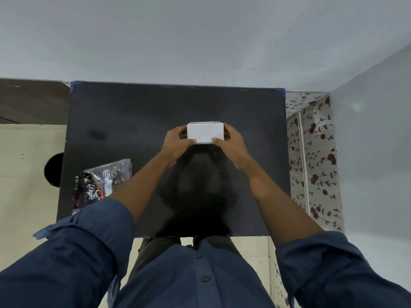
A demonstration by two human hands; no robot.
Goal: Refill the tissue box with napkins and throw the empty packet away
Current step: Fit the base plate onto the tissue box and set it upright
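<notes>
**Tissue box held in both hands above the dark surface; packet lying at the near left**

We hold the white tissue box between both hands: the left hand is clamped on its left end and the right hand on its right end, thumbs on the near face. The box sits near the middle of the black surface; we cannot tell whether it rests there or is lifted slightly. Its opening is barely visible, so we cannot see whether napkins are inside. The plastic packet lies well apart at the near left, crumpled and flat-looking, partly under our left forearm; we judge it emptied and still to be thrown away. A dark round object, possibly a bin, stands on the floor just beyond the surface's left edge. Nothing lies between box and packet.
</notes>
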